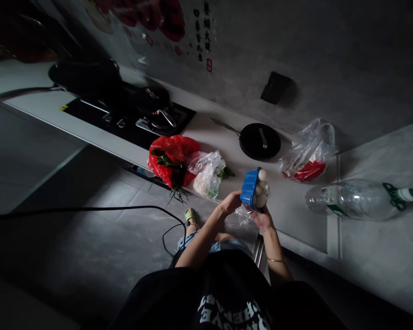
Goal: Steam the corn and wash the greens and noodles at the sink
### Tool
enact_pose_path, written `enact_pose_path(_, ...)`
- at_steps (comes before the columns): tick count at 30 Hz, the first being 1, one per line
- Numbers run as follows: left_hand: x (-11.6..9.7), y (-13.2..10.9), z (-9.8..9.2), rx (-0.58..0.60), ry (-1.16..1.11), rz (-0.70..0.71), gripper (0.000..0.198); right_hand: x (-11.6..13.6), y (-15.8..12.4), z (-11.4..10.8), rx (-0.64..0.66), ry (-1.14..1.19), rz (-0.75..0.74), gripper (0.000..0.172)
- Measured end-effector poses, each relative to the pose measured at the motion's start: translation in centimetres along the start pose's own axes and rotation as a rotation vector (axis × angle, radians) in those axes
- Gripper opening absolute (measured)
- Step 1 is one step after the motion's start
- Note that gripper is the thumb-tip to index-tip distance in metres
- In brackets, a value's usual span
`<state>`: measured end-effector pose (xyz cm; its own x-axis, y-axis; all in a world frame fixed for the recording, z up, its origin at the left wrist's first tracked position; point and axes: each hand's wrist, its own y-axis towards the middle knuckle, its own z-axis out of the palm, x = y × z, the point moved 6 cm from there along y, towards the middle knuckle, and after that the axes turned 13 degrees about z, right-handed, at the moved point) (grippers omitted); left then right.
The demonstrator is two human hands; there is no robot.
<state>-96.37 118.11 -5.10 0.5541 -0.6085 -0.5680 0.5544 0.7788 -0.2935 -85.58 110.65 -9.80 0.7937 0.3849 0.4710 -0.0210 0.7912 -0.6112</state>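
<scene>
Nearest: black T-shirt with white lettering [230,311], then both forearms reaching over the counter edge. Blue ribbed plastic tray [249,188] of pale rounded pieces, probably mushrooms [262,175], is held up in front of the body, above the pale countertop [292,215], tipped so its open face is turned to the right. Its blue side is gripped by the left hand [231,202]. Its lower end is met by the right hand [262,221]; whether those fingers are closed on tray or film can't be told, too dark. Crumpled clear plastic film [242,216] hangs between the hands; attachment to the tray is unclear.

Advice: tray best kept level and low over the counter, wall held firmly but not squeezed, film drawn off slowly so nothing rolls out.

Beyond, left: clear plastic bag [206,174] beside red plastic bag with leafy greens [186,149]. Right: large clear plastic bottle with green handle [358,197]. Further back: round black lidded pan [254,142], then black glass hob [89,114] far left.
</scene>
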Motion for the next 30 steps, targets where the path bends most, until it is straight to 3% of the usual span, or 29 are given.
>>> enact_pose_path(6, -0.2, -0.5, 0.6, 0.124, 0.098, 0.109, 0.028, 0.6, -0.7, 0.7, 0.063, -0.069, -0.017, 0.029)
enact_pose_path(12, -0.5, -0.8, 0.4, 0.118, 0.109, 0.121, 0.041, 1.1, -0.6, -0.4, -0.064, -0.094, -0.042, 0.028)
enact_pose_path(21, -0.9, -1.3, -0.8, 0.123, 0.381, -0.071, 0.035, 0.9, -0.9, -1.4, -0.085, -0.137, -0.057, 0.035)
enact_pose_path(30, -1.7, -1.5, -2.6, 0.185, 0.573, -0.102, 0.023, 0.6, -1.4, -0.5, -0.141, -0.155, -0.033, 0.050)
